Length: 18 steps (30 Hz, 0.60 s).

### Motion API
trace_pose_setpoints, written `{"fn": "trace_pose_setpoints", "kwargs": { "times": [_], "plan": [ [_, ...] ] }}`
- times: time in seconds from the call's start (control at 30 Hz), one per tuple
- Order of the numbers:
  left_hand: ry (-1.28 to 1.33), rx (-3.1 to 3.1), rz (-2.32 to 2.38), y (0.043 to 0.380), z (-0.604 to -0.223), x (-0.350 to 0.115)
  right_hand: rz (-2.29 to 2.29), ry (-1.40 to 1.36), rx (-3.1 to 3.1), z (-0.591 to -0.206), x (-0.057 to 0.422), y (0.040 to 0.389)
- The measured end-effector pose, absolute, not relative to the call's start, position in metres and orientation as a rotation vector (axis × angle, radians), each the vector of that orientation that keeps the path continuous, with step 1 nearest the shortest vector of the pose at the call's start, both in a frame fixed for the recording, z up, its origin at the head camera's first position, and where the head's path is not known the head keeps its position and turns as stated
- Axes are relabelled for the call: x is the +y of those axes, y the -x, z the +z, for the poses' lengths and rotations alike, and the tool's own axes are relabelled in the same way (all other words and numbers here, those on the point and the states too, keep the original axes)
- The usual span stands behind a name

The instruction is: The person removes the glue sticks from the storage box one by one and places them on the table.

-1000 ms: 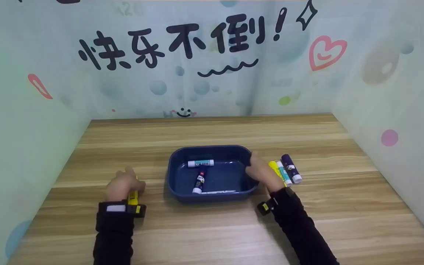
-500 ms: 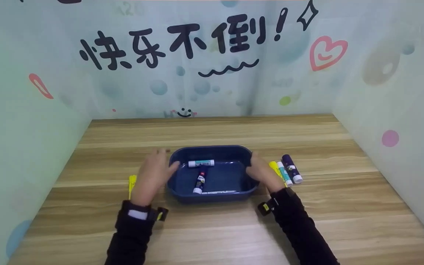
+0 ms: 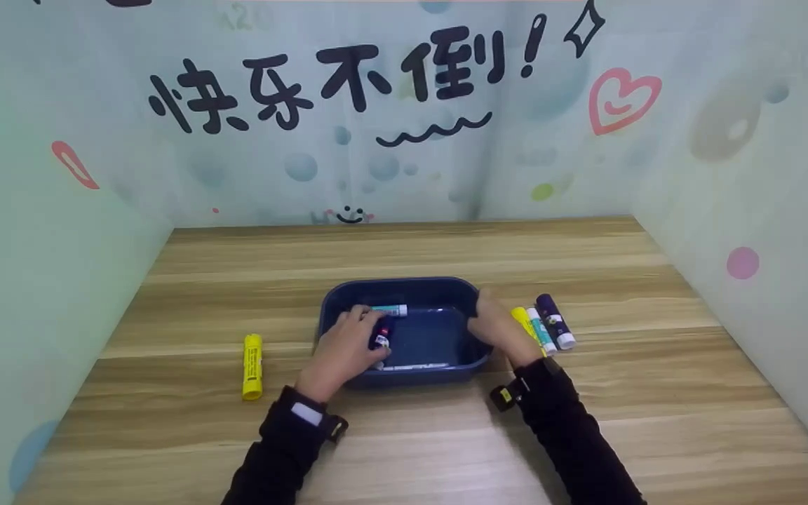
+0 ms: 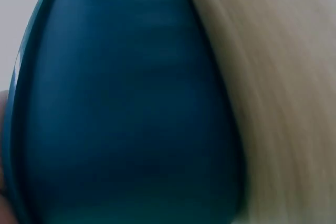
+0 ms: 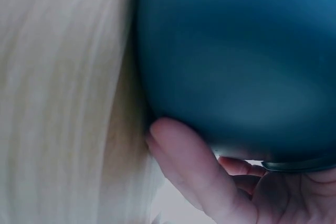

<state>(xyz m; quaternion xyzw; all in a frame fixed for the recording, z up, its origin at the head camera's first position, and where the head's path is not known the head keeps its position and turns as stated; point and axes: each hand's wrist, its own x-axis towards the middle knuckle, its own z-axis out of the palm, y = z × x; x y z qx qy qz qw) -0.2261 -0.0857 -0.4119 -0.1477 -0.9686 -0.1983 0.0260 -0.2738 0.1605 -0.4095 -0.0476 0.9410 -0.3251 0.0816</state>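
Note:
A dark blue rectangular basin point(image 3: 439, 379) stands on the wooden table. Reaching over its left rim, my left hand point(image 3: 344, 351) has thumb and fingers spread apart above a dark purple glue stick point(image 3: 383, 333), partly hidden by the hand. Just beyond the fingertips lies a teal-and-white glue stick point(image 3: 393, 310), also inside. My right hand point(image 3: 502, 326) grips the basin's right end; in the right wrist view the thumb point(image 5: 191, 163) presses the outer wall while the fingers curl by the rim. The left wrist view shows mostly the basin's outer wall point(image 4: 131, 103).
On the table to the left lies a yellow glue stick point(image 3: 252, 367). Right of the basin, another yellow one point(image 3: 524, 320), a teal-and-white one point(image 3: 542, 331) and a dark purple one point(image 3: 555, 321) lie side by side. Printed fabric walls point(image 3: 404, 175) enclose the table's back and sides.
My left hand has left the yellow glue stick on the table and moved right, over the rim and into the basin. My right hand keeps its hold on the basin's right end.

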Motion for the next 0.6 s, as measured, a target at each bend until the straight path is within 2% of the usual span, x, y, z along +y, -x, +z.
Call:
{"fn": "trace_pose_setpoints", "kwargs": {
  "times": [0.37, 0.6],
  "plan": [
    [0.557, -3.061, -0.700, 0.2279, -0.4122, -0.0868, -1.011, 0.156, 2.798, -0.4089, 0.1607, 0.2716],
    [0.611, -3.081, -0.565, 0.2260, -0.4119, -0.0875, -1.025, 0.191, 2.804, -0.4091, 0.1608, 0.2717]
  ]
}}
